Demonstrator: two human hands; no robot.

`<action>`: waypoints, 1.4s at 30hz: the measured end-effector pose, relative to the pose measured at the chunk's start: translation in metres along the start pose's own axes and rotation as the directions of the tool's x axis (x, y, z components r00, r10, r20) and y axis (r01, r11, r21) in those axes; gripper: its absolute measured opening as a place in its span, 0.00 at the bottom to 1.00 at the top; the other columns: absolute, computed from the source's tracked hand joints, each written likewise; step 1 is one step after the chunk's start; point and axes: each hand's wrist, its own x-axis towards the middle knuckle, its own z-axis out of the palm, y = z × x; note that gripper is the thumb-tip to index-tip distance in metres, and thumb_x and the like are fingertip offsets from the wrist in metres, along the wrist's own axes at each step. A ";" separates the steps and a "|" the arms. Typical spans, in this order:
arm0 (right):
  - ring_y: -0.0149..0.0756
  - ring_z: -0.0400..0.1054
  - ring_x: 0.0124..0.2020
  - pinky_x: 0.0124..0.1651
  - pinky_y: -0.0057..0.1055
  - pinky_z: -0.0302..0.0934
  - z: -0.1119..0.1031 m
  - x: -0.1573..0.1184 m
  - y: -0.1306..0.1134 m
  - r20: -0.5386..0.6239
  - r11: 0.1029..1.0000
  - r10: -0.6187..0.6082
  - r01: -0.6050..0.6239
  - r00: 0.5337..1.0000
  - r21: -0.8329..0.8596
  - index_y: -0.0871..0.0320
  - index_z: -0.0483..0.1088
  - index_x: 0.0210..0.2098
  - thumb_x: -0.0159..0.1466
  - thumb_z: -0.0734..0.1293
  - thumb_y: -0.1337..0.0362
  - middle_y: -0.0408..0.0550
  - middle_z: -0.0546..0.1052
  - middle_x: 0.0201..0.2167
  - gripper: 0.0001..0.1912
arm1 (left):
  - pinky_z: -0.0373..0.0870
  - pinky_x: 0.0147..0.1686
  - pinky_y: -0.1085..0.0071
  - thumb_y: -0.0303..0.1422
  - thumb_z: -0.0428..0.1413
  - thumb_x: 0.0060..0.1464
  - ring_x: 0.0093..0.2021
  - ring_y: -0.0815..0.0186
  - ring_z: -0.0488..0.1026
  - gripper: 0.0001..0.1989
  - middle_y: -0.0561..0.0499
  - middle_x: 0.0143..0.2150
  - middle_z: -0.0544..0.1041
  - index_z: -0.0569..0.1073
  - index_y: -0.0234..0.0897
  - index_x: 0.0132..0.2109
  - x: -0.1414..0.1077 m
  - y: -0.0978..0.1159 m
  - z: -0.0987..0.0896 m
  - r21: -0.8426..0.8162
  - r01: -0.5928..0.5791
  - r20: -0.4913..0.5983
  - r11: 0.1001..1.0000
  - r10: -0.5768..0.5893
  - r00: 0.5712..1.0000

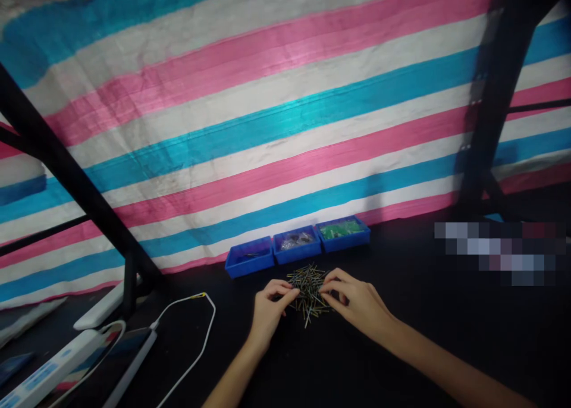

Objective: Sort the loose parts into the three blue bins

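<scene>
A loose pile of thin metal pins or screws (308, 290) lies on the black table between my hands. My left hand (271, 308) touches the pile's left edge, thumb and fingers pinched near some pieces. At the right edge is my right hand (350, 298), its fingertips closed together at the pile. What either pinch holds is too small to tell. Behind the pile stand three blue trays in a row: the left tray (250, 266) has a few thin pieces, the middle tray (298, 250) clear or grey small parts, the right tray (343, 240) green parts.
At the left lie a white power strip (57, 366), a white cable (207, 336) and a flat dark device (127, 366). Black frame legs rise at the left (71, 170) and right (491, 110). A striped sheet (285, 128) hangs behind the table.
</scene>
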 end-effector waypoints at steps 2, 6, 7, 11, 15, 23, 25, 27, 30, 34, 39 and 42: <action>0.21 0.64 0.20 0.25 0.22 0.55 0.000 0.000 0.000 0.006 1.000 0.006 -0.006 1.000 -0.004 0.51 0.72 0.33 0.60 0.61 0.63 0.39 0.71 0.38 0.07 | 0.58 0.14 0.80 0.39 0.61 0.39 0.23 0.74 0.64 0.13 0.48 0.33 0.70 0.74 0.30 0.21 0.001 0.000 -0.001 0.019 0.006 -0.007 1.000 -0.006 1.000; 0.20 0.63 0.20 0.24 0.22 0.55 0.001 -0.001 0.002 0.013 1.000 0.018 -0.018 1.000 -0.018 0.51 0.72 0.32 0.59 0.62 0.63 0.38 0.71 0.38 0.07 | 0.57 0.13 0.79 0.41 0.60 0.40 0.23 0.72 0.65 0.14 0.47 0.33 0.71 0.76 0.31 0.24 0.002 -0.004 -0.002 0.094 0.015 0.006 0.995 -0.016 1.000; 0.20 0.63 0.19 0.24 0.22 0.55 0.002 -0.001 0.003 0.018 1.000 0.019 -0.018 1.000 -0.023 0.51 0.72 0.32 0.59 0.62 0.63 0.38 0.71 0.38 0.07 | 0.57 0.13 0.79 0.42 0.59 0.41 0.23 0.72 0.65 0.15 0.47 0.34 0.72 0.76 0.31 0.25 0.002 -0.005 -0.003 0.109 0.014 0.011 0.994 -0.016 1.000; 0.23 0.65 0.22 0.25 0.23 0.56 0.001 -0.001 0.004 0.048 0.998 0.019 -0.017 0.999 -0.058 0.51 0.71 0.33 0.58 0.63 0.62 0.39 0.71 0.38 0.06 | 0.60 0.16 0.77 0.43 0.55 0.46 0.27 0.67 0.69 0.16 0.46 0.35 0.74 0.77 0.34 0.31 0.000 -0.007 -0.002 0.206 -0.043 0.075 0.978 0.028 0.997; 0.33 0.67 0.36 0.36 0.28 0.60 0.001 -0.001 0.005 0.050 0.997 0.016 -0.012 0.999 -0.080 0.51 0.71 0.37 0.53 0.67 0.57 0.43 0.71 0.40 0.12 | 0.65 0.28 0.73 0.42 0.50 0.52 0.35 0.64 0.70 0.14 0.49 0.34 0.74 0.76 0.39 0.32 -0.006 0.000 -0.002 0.506 -0.223 0.092 0.833 0.205 0.974; 0.42 0.61 0.48 0.51 0.40 0.55 0.010 -0.004 0.013 0.137 0.993 0.085 -0.072 0.987 -0.096 0.52 0.68 0.46 0.47 0.69 0.53 0.49 0.67 0.49 0.27 | 0.57 0.24 0.75 0.48 0.50 0.50 0.30 0.67 0.68 0.18 0.52 0.28 0.71 0.73 0.39 0.36 -0.012 0.012 -0.006 0.828 -0.194 0.108 0.526 0.190 0.976; 0.44 0.60 0.50 0.51 0.42 0.53 0.011 -0.005 0.014 0.158 0.992 0.098 -0.083 0.983 -0.098 0.52 0.67 0.48 0.48 0.69 0.52 0.50 0.66 0.50 0.29 | 0.55 0.23 0.75 0.48 0.50 0.50 0.26 0.68 0.67 0.18 0.53 0.27 0.70 0.72 0.39 0.38 -0.012 0.011 -0.007 0.834 -0.214 0.163 0.509 0.142 0.976; 0.45 0.59 0.51 0.52 0.42 0.53 0.011 -0.005 0.014 0.172 0.991 0.098 -0.081 0.980 -0.103 0.52 0.67 0.49 0.48 0.68 0.50 0.51 0.66 0.51 0.30 | 0.54 0.22 0.76 0.46 0.49 0.51 0.26 0.68 0.68 0.16 0.53 0.28 0.70 0.71 0.39 0.39 -0.012 0.009 -0.006 0.823 -0.252 0.222 0.510 0.120 0.968; 0.44 0.60 0.50 0.52 0.41 0.52 0.009 -0.005 0.014 0.183 0.992 0.078 -0.058 0.980 -0.110 0.52 0.66 0.49 0.49 0.68 0.50 0.50 0.67 0.51 0.29 | 0.55 0.23 0.76 0.42 0.47 0.54 0.29 0.68 0.68 0.13 0.53 0.29 0.70 0.70 0.40 0.39 -0.012 0.007 -0.004 0.799 -0.297 0.273 0.522 0.125 0.954; 0.42 0.62 0.47 0.50 0.40 0.54 0.008 -0.003 0.013 0.183 0.991 0.069 -0.047 0.981 -0.125 0.53 0.68 0.47 0.53 0.66 0.52 0.50 0.69 0.47 0.24 | 0.58 0.26 0.75 0.39 0.47 0.55 0.32 0.67 0.69 0.11 0.53 0.30 0.71 0.70 0.42 0.42 -0.014 0.006 -0.001 0.772 -0.315 0.296 0.553 0.127 0.947; 0.41 0.63 0.45 0.47 0.38 0.56 0.009 -0.002 0.016 0.144 0.990 0.067 -0.048 0.987 -0.132 0.52 0.69 0.44 0.54 0.67 0.55 0.48 0.71 0.43 0.19 | 0.62 0.28 0.75 0.40 0.47 0.55 0.38 0.65 0.70 0.16 0.52 0.39 0.71 0.66 0.45 0.50 -0.015 0.008 0.000 0.768 -0.279 0.230 0.576 0.159 0.960; 0.40 0.64 0.44 0.45 0.36 0.58 0.009 -0.002 0.018 0.141 0.991 0.066 -0.048 0.988 -0.127 0.53 0.69 0.44 0.53 0.68 0.56 0.48 0.71 0.42 0.19 | 0.65 0.30 0.73 0.43 0.46 0.55 0.41 0.62 0.69 0.18 0.48 0.44 0.69 0.65 0.42 0.51 -0.015 0.005 -0.002 0.833 -0.213 0.124 0.511 0.202 0.972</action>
